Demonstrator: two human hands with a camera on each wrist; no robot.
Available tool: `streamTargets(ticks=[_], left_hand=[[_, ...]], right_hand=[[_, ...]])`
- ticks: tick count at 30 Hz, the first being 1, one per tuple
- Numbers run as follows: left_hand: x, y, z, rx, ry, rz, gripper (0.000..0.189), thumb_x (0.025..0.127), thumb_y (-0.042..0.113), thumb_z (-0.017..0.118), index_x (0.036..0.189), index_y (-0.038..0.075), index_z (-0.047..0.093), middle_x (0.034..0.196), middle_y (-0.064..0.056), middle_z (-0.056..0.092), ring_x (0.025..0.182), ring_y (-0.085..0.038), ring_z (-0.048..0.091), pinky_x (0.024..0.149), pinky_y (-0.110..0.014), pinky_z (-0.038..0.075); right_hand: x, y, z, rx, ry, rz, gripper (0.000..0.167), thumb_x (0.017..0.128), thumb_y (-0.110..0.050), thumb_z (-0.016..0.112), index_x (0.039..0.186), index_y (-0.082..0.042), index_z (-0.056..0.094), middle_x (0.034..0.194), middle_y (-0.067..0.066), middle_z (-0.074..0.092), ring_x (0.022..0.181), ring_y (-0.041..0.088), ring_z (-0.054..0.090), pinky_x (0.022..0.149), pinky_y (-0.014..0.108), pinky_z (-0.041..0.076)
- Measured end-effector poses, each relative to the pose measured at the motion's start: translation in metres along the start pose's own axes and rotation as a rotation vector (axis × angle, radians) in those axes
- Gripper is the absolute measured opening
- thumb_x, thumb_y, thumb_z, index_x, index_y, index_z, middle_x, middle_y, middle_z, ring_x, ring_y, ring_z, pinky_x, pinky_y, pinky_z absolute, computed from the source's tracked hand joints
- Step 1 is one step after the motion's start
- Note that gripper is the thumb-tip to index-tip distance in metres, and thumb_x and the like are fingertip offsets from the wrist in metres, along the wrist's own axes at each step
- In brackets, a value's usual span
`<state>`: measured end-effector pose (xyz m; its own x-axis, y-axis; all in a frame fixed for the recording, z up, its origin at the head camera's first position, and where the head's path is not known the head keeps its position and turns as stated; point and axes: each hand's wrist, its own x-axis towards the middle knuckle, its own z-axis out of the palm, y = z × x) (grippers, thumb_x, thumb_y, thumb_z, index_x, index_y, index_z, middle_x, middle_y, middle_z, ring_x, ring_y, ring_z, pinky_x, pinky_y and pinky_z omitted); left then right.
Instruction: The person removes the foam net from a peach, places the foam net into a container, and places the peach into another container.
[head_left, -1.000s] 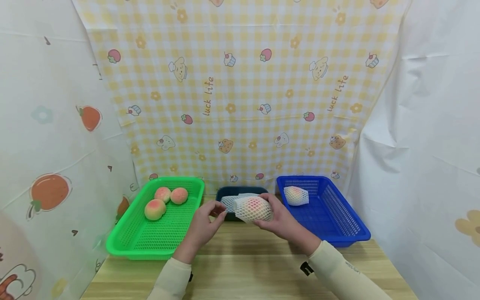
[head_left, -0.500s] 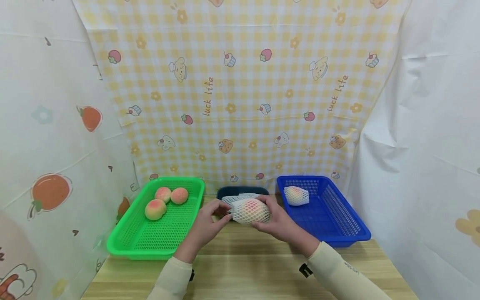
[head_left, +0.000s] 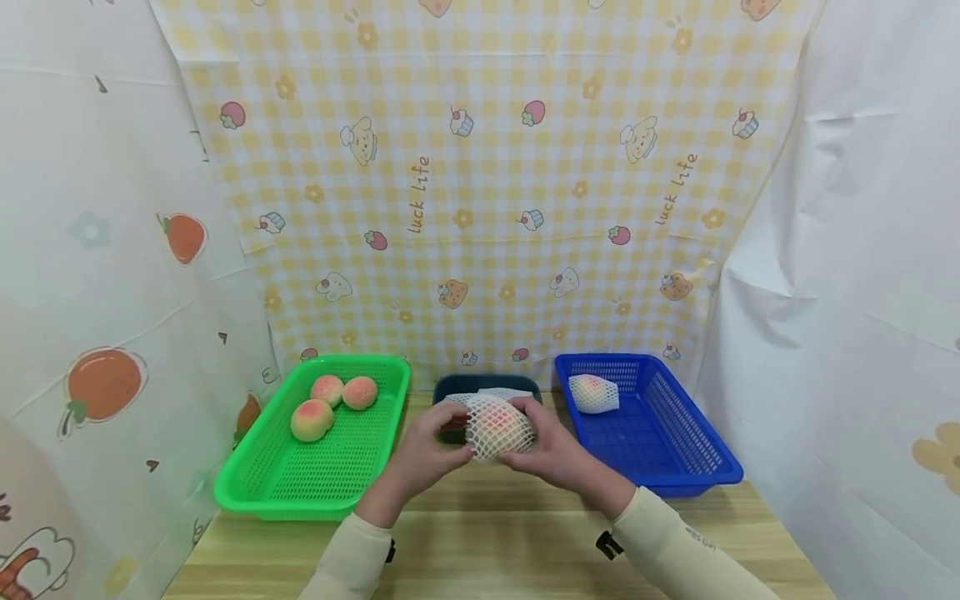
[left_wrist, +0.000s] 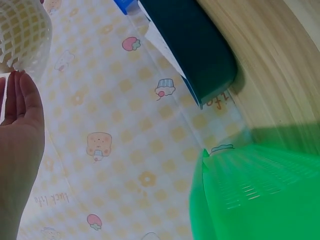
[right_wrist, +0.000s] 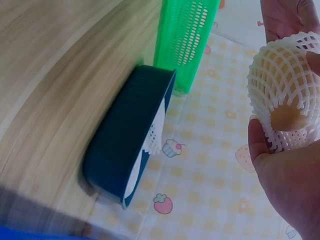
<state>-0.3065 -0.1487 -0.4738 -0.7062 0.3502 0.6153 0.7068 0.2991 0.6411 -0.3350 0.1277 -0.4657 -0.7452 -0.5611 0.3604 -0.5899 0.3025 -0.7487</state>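
Set along the bottom of the frame are a green basket point(head_left: 322, 467) at lower left, a blue basket point(head_left: 645, 442) at lower right and, between them, a dark teal tray point(head_left: 487, 382). In front of the tray, at lower centre, a white foam net point(right_wrist: 272, 82) is pinched by the left hand point(head_left: 427, 450) and gripped, fruit and all, by the right hand point(head_left: 553, 450). Sheathed inside is a peach point(right_wrist: 289, 118), pale yellow blushed with pink, its bare skin exposed at the net's jagged opening.
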Motion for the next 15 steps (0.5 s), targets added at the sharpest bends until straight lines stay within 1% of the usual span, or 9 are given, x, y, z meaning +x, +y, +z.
streamTargets(ticks=[3,8,11,15], left_hand=[[0.0007,0.0014,0.0008,-0.019,-0.017,-0.001,0.054,0.089,-0.002,0.089,0.139,0.006,0.069,0.136,-0.010,0.067,0.124,-0.032,0.069,0.104,-0.041,0.060],[0.0016,0.0022,0.0016,-0.015,-0.041,-0.016,0.062,0.087,-0.002,0.091,0.142,0.008,0.067,0.140,-0.009,0.064,0.129,-0.030,0.066,0.106,-0.040,0.059],[0.0019,0.0014,0.0024,0.002,-0.061,-0.041,0.064,0.087,0.000,0.091,0.144,0.010,0.065,0.140,-0.007,0.063,0.129,-0.029,0.066,0.107,-0.039,0.059],[0.0019,0.0009,0.0027,0.010,-0.096,-0.091,0.066,0.087,0.003,0.091,0.145,0.013,0.062,0.141,-0.004,0.061,0.130,-0.026,0.064,0.108,-0.045,0.058]], right_hand=[[0.0004,-0.0005,0.0018,-0.009,-0.002,-0.013,0.077,0.093,-0.023,0.093,0.156,-0.016,0.050,0.144,0.003,0.061,0.122,0.020,0.063,0.099,0.033,0.056],[0.0015,-0.0019,0.0050,-0.032,-0.007,-0.025,0.077,0.093,-0.025,0.093,0.156,-0.017,0.050,0.144,0.002,0.062,0.121,0.018,0.064,0.099,0.033,0.056],[0.0018,-0.0041,0.0064,-0.042,-0.013,-0.024,0.077,0.093,-0.027,0.093,0.156,-0.019,0.050,0.144,0.001,0.062,0.120,0.018,0.065,0.097,0.033,0.057],[0.0023,-0.0068,0.0074,-0.050,-0.021,-0.022,0.078,0.092,-0.027,0.094,0.156,-0.021,0.050,0.144,0.000,0.062,0.119,0.017,0.066,0.097,0.033,0.058]])
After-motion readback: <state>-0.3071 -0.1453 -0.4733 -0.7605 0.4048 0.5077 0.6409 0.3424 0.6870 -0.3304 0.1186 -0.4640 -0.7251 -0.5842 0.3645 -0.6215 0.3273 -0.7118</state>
